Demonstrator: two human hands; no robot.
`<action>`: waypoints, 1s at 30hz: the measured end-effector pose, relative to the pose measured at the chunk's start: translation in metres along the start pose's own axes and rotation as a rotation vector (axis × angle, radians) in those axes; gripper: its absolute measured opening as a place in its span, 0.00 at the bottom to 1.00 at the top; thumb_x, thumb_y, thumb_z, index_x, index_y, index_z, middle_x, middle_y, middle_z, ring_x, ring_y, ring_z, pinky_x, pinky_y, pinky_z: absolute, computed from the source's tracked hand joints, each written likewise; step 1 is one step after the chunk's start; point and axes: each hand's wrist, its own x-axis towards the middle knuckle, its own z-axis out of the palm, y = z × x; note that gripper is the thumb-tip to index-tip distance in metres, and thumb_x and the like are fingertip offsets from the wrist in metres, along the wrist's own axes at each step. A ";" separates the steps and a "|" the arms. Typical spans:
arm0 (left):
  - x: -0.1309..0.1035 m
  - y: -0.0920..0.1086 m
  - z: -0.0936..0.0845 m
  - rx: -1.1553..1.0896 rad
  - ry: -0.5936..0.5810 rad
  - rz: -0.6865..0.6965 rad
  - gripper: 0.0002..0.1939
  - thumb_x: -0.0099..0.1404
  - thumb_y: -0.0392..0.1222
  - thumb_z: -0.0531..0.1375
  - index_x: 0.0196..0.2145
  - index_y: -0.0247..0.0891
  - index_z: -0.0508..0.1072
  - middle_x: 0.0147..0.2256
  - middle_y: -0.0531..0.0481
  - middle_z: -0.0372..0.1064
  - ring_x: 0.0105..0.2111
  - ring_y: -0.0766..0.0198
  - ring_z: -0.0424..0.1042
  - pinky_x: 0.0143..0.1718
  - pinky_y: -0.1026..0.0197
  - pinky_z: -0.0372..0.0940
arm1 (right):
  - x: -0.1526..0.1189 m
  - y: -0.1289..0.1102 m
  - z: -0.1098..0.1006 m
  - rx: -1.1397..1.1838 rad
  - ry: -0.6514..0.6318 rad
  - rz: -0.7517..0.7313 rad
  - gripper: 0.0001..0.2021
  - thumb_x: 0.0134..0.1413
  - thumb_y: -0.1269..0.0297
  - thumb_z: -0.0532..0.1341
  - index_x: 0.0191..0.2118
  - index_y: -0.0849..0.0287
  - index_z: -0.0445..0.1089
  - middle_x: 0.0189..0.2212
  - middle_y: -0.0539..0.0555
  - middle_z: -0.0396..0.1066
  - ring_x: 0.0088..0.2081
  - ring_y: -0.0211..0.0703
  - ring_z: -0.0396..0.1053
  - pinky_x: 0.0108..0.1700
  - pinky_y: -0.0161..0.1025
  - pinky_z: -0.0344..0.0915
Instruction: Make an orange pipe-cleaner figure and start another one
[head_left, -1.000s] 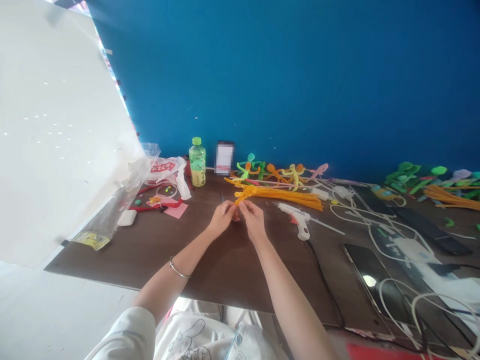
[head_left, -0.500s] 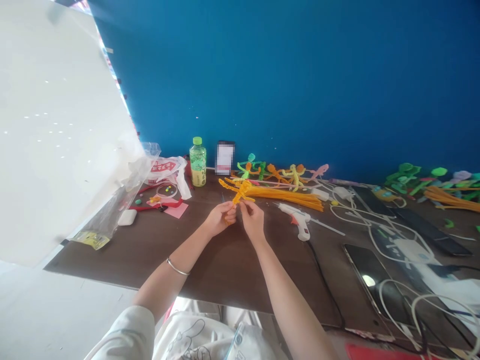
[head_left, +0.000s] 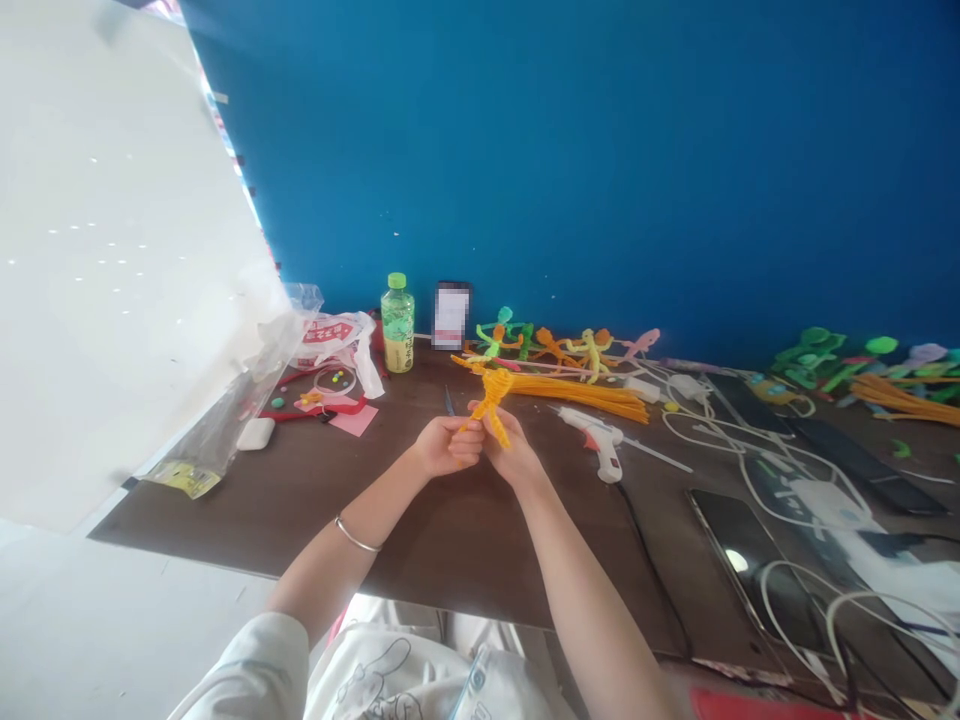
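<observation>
An orange pipe-cleaner figure (head_left: 495,388) is held up over the desk between both hands. My left hand (head_left: 448,445) is closed, its thumb and fingers pinching one orange limb. My right hand (head_left: 514,455) is closed at the figure's lower part, with another orange limb lying across its fingers; its fingertips are partly hidden. Just behind the figure, a bundle of orange pipe cleaners (head_left: 592,393) lies on the desk. A row of small coloured pipe-cleaner figures, including a yellow one (head_left: 594,352), stands against the wall.
A white glue gun (head_left: 600,440) lies right of my hands, its black cord running forward. Left stand a green-capped bottle (head_left: 397,325) and plastic bags (head_left: 330,340). A phone (head_left: 451,316) leans on the blue wall. White cables (head_left: 750,460) and a dark phone (head_left: 750,560) lie right.
The orange figure has turned and dropped slightly, so that one limb now hangs over my right hand's fingers. Both hands have shifted a little to the right.
</observation>
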 end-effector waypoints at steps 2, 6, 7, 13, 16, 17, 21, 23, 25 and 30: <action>0.006 -0.003 0.001 0.085 0.044 0.113 0.10 0.58 0.38 0.49 0.21 0.35 0.60 0.14 0.58 0.42 0.12 0.74 0.45 0.14 0.68 0.46 | 0.001 0.001 0.000 -0.003 0.004 0.013 0.18 0.39 0.46 0.62 0.31 0.56 0.68 0.25 0.50 0.68 0.25 0.39 0.65 0.29 0.37 0.63; 0.013 -0.011 0.000 0.399 0.287 0.486 0.08 0.56 0.43 0.54 0.26 0.35 0.64 0.18 0.54 0.59 0.16 0.71 0.60 0.20 0.65 0.56 | 0.005 0.008 0.002 -0.027 0.099 -0.018 0.16 0.44 0.48 0.59 0.27 0.57 0.65 0.18 0.47 0.63 0.19 0.35 0.60 0.24 0.36 0.60; 0.013 -0.013 -0.001 0.507 0.359 0.578 0.08 0.54 0.42 0.57 0.29 0.35 0.64 0.20 0.54 0.62 0.18 0.70 0.62 0.22 0.65 0.58 | 0.006 0.009 0.002 -0.033 0.153 -0.043 0.16 0.44 0.48 0.59 0.26 0.58 0.64 0.19 0.47 0.64 0.21 0.36 0.61 0.26 0.36 0.61; 0.014 -0.018 -0.006 0.965 0.525 0.771 0.10 0.54 0.46 0.58 0.30 0.37 0.69 0.29 0.50 0.68 0.26 0.67 0.68 0.29 0.64 0.62 | 0.010 0.018 -0.001 -0.149 0.368 -0.136 0.15 0.41 0.52 0.61 0.29 0.60 0.68 0.27 0.51 0.69 0.31 0.41 0.66 0.35 0.39 0.63; 0.017 -0.018 -0.007 0.902 0.476 0.733 0.10 0.55 0.46 0.58 0.31 0.36 0.68 0.26 0.51 0.67 0.25 0.67 0.67 0.28 0.63 0.63 | 0.009 0.018 -0.001 -0.260 0.364 -0.138 0.15 0.43 0.53 0.60 0.31 0.60 0.68 0.28 0.52 0.69 0.30 0.42 0.66 0.34 0.41 0.64; 0.018 -0.018 -0.007 0.856 0.459 0.709 0.10 0.55 0.46 0.58 0.30 0.36 0.67 0.23 0.52 0.65 0.23 0.67 0.66 0.26 0.63 0.62 | 0.008 0.017 -0.001 -0.304 0.360 -0.155 0.14 0.43 0.53 0.60 0.31 0.60 0.68 0.29 0.53 0.69 0.30 0.42 0.66 0.35 0.41 0.64; 0.021 -0.015 -0.006 0.567 0.403 0.643 0.10 0.55 0.44 0.58 0.24 0.35 0.62 0.18 0.57 0.55 0.16 0.75 0.54 0.18 0.68 0.53 | 0.007 0.014 0.000 -0.505 0.312 -0.338 0.10 0.47 0.58 0.58 0.31 0.59 0.68 0.34 0.55 0.68 0.36 0.44 0.66 0.40 0.41 0.63; 0.020 -0.013 -0.005 0.420 0.347 0.615 0.11 0.55 0.41 0.59 0.23 0.34 0.61 0.19 0.57 0.54 0.16 0.78 0.49 0.17 0.70 0.48 | 0.006 0.012 0.000 -0.601 0.299 -0.418 0.09 0.50 0.60 0.55 0.31 0.58 0.69 0.35 0.56 0.67 0.38 0.44 0.66 0.40 0.41 0.63; 0.018 -0.011 -0.004 0.324 0.279 0.560 0.10 0.53 0.39 0.60 0.23 0.33 0.61 0.20 0.56 0.53 0.16 0.79 0.48 0.17 0.71 0.47 | 0.005 0.010 0.001 -0.676 0.320 -0.439 0.09 0.52 0.61 0.53 0.32 0.58 0.68 0.34 0.56 0.68 0.37 0.44 0.66 0.39 0.41 0.63; 0.011 -0.005 0.001 0.140 0.112 0.388 0.04 0.53 0.32 0.58 0.26 0.30 0.63 0.21 0.55 0.53 0.16 0.79 0.46 0.16 0.72 0.45 | 0.004 0.008 0.001 -0.640 0.435 -0.342 0.11 0.51 0.59 0.54 0.32 0.60 0.69 0.32 0.57 0.71 0.35 0.45 0.68 0.40 0.42 0.63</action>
